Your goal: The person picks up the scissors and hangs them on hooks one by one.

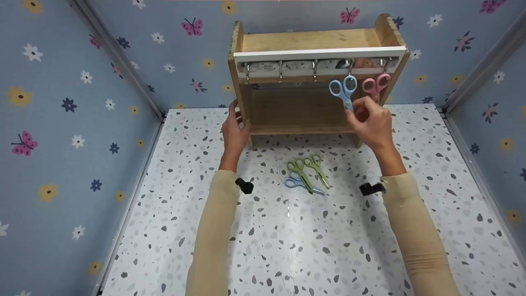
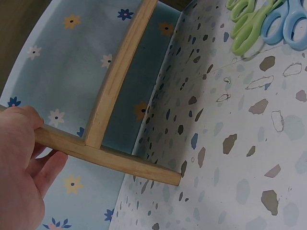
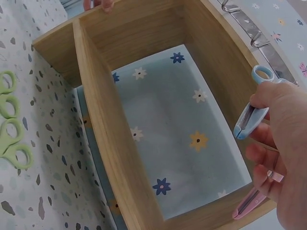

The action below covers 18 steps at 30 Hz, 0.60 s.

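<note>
My right hand [image 1: 372, 121] pinches blue-handled scissors [image 1: 346, 91] near the blades, handles up. One finger ring overlaps the fourth hook [image 1: 350, 65] of the rack; whether the hook passes through it I cannot tell. Pink scissors [image 1: 376, 85] hang from the rightmost hook, just behind my right fingers. With my left hand [image 1: 235, 129] I grip the left side panel of the wooden rack [image 1: 300, 109], thumb and fingers on either side of its edge in the left wrist view. On the tabletop before the rack lie two green scissors [image 1: 314, 166] and another blue pair [image 1: 294, 182], partly overlapping.
Three more metal hooks [image 1: 315, 70] line the rack's white front rail to the left. Flower-patterned walls [image 1: 74, 111] enclose the speckled white tabletop [image 1: 287, 246] at the left, back and right. A black wrist mount [image 1: 372, 189] sits on each sleeve.
</note>
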Motion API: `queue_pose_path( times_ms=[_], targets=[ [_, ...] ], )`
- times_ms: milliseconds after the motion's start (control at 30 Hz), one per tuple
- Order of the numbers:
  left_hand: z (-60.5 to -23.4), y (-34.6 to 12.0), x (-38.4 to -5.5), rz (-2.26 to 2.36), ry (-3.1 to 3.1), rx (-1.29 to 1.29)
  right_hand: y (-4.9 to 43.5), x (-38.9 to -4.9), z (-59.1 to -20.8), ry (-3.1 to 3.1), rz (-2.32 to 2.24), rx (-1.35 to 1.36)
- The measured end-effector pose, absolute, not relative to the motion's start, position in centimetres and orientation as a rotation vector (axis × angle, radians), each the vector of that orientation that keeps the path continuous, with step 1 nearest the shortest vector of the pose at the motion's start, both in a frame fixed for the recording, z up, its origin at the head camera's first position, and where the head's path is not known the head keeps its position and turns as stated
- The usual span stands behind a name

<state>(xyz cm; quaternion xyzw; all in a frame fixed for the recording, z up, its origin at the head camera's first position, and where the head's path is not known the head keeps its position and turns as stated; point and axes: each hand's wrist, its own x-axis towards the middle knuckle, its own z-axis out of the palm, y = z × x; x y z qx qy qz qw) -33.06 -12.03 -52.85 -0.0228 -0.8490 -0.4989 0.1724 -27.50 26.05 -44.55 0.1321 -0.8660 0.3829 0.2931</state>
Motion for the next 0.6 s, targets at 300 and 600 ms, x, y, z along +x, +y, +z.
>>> queue_pose_path(
  times_ms=[300,600],
  targets=[
    [-52.68,-12.00,-33.06,-1.417,-2.426,-0.048,25.99,-27.60,-44.78,-2.303,1.032,0.326],
    [-52.56,-11.92,-33.01,-1.432,-2.434,-0.039,25.86,-27.60,-45.18,-2.324,1.038,0.282]
  ],
)
